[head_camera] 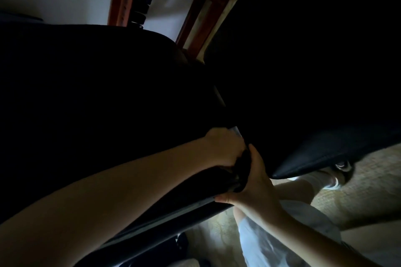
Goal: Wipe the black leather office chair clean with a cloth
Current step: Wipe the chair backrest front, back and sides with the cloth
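- The black leather chair [97, 104] filled most of the view as a broad, nearly lightless mass. Only one cushion corner [303, 163] caught a smooth sheen, tapering to a blunt point.
- Beige woven carpet [364, 193] lay open at the lower right, the only free room beside the chair.
- A red-brown wooden frame [201, 4] stood against a pale wall beyond.
- A grey-edged rail [173, 215] of the chair ran diagonally under both forearms.
- The right hand [256, 186] wrapped thumb and fingers around a dark bunched cloth [240, 169] on that rail.
- The left hand [224, 147] sat against the cloth with curled fingers, but its hold was lost in shadow.
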A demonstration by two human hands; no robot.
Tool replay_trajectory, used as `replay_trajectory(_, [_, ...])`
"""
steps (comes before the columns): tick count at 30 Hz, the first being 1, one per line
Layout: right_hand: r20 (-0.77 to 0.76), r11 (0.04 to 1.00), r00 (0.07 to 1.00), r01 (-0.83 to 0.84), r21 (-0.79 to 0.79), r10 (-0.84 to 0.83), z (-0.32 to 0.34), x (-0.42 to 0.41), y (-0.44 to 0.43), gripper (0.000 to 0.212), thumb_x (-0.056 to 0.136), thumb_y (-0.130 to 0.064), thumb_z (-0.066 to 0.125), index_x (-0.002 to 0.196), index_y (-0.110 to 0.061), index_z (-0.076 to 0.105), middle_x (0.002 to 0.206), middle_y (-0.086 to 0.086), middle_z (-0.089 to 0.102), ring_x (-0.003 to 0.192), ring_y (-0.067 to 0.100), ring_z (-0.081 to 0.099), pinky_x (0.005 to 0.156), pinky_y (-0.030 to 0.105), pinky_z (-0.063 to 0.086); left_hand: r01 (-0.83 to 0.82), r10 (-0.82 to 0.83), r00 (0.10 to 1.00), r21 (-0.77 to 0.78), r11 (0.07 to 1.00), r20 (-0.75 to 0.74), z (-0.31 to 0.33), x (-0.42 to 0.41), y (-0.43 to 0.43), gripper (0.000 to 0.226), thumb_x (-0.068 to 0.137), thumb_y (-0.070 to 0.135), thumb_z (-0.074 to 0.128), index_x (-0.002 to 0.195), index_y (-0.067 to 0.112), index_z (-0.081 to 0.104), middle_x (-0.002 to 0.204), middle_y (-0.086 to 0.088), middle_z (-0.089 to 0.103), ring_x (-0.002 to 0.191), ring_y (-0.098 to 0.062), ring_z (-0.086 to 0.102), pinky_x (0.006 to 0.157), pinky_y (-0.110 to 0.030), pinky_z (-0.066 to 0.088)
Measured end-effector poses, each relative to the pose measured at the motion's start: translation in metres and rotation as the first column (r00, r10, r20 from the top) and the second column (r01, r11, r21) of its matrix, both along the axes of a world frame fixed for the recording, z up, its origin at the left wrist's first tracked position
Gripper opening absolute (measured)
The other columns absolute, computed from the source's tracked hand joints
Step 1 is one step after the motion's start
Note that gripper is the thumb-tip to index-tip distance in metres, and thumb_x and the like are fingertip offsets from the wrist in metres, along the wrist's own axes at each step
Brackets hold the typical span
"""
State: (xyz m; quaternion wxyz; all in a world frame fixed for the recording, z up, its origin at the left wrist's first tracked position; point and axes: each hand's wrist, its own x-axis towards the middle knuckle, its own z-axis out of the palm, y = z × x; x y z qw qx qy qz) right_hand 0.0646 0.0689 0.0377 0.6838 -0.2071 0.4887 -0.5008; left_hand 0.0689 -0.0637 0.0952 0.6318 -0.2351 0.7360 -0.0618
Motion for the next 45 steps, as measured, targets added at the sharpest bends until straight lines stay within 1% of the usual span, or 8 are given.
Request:
replay_trajectory(6, [0.065, 0.947, 0.954, -0.279, -0.158, 0.292, -0.010, -0.004, -0.012, 0.099, 0.054, -0.036, 0.087, 0.137, -0.033, 0.033, 0.128, -0.010, 0.052, 0.120, 0.007, 0.049, 0.103, 0.025, 0.036, -0.008, -0.039, 0.986, -0.283, 0.959, -0.160, 0.032, -0.003, -0.090, 0.032, 0.092, 0.025, 0.047, 0.122, 0.023, 0.059, 0.125, -0.005, 0.056, 0.115, -0.026, 0.053, 0.091, -0.037, 0.045])
replay_trajectory(12, [0.012, 0.908, 0.929, -0.358, -0.216, 0.369, -0.002, -0.009, -0.011, 0.107, 0.044, -0.072, 0.073, 0.136, -0.037, 0.032, 0.132, -0.016, 0.048, 0.123, 0.003, 0.045, 0.106, 0.034, 0.037, -0.065, -0.088, 0.943, -0.439, 0.896, -0.320, 0.082, 0.008, -0.118, 0.033, 0.092, 0.019, 0.044, 0.123, 0.019, 0.056, 0.120, -0.007, 0.054, 0.110, -0.027, 0.051, 0.087, -0.041, 0.048])
replay_trajectory(16, [0.024, 0.923, 0.946, -0.309, -0.227, 0.323, 0.017, -0.017, -0.012, 0.084, 0.062, -0.066, 0.064, 0.133, -0.042, 0.027, 0.138, -0.021, 0.037, 0.129, -0.003, 0.034, 0.112, 0.025, 0.026, -0.079, -0.074, 0.934, -0.404, 0.912, -0.349, 0.080, 0.019, -0.062, 0.034, 0.091, 0.016, 0.045, 0.123, 0.021, 0.057, 0.125, -0.003, 0.053, 0.114, -0.025, 0.050, 0.087, -0.033, 0.048])
replay_trajectory(20, [-0.083, 0.921, 0.960, -0.280, -0.271, 0.268, 0.030, -0.013, -0.024, 0.088, 0.065, -0.073, 0.043, 0.143, -0.033, 0.031, 0.149, -0.008, 0.032, 0.138, 0.007, 0.027, 0.114, 0.038, 0.024, -0.070, -0.036, 0.907, -0.234, 0.970, -0.420, 0.086, 0.024, -0.001, 0.032, 0.092, 0.020, 0.045, 0.121, 0.026, 0.057, 0.123, 0.003, 0.053, 0.113, -0.021, 0.052, 0.082, -0.032, 0.050])
replay_trajectory(24, [-0.218, 0.919, 0.948, -0.286, -0.270, 0.231, 0.043, -0.008, -0.031, 0.083, 0.070, -0.075, 0.039, 0.142, -0.036, 0.030, 0.145, -0.003, 0.038, 0.137, 0.017, 0.032, 0.110, 0.045, 0.028, -0.037, -0.099, 0.894, -0.293, 0.955, -0.437, 0.116, 0.036, 0.005, 0.037, 0.089, 0.025, 0.055, 0.126, 0.028, 0.050, 0.124, 0.004, 0.050, 0.111, -0.018, 0.051, 0.080, -0.034, 0.049])
replay_trajectory(28, [-0.357, 0.912, 0.908, -0.320, -0.255, 0.219, 0.061, -0.013, -0.033, 0.062, 0.092, -0.048, 0.043, 0.147, -0.024, 0.027, 0.149, -0.001, 0.033, 0.138, 0.019, 0.029, 0.111, 0.043, 0.024, 0.014, -0.246, 0.890, -0.517, 0.856, -0.384, 0.174, 0.045, -0.038, 0.037, 0.081, 0.022, 0.057, 0.118, 0.026, 0.057, 0.115, -0.001, 0.059, 0.108, -0.023, 0.055, 0.096, -0.032, 0.030])
replay_trajectory(36, [-0.404, 0.877, 0.888, -0.362, -0.316, 0.222, 0.082, -0.017, -0.030, 0.056, 0.096, -0.039, 0.043, 0.148, -0.032, 0.024, 0.156, -0.003, 0.019, 0.143, 0.015, 0.018, 0.116, 0.038, 0.018, -0.454, -0.218, 0.762, -0.744, 0.491, -0.609, 0.237, 0.070, -0.103, 0.027, 0.086, 0.011, 0.052, 0.110, 0.004, 0.062, 0.113, -0.018, 0.055, 0.104, -0.036, 0.052, 0.079, -0.038, 0.044])
replay_trajectory(45, [-0.477, 0.839, 0.848, -0.421, -0.343, 0.231, 0.105, -0.021, -0.028, 0.053, 0.095, -0.032, 0.047, 0.145, -0.026, 0.032, 0.148, -0.005, 0.034, 0.136, 0.014, 0.032, 0.111, 0.031, 0.028, -0.270, -0.066, 0.789, -0.441, 0.856, -0.611, 0.170, 0.052, -0.003, 0.030, 0.087, 0.014, 0.049, 0.115, 0.017, 0.061, 0.119, -0.005, 0.056, 0.110, -0.026, 0.054, 0.086, -0.039, 0.049])
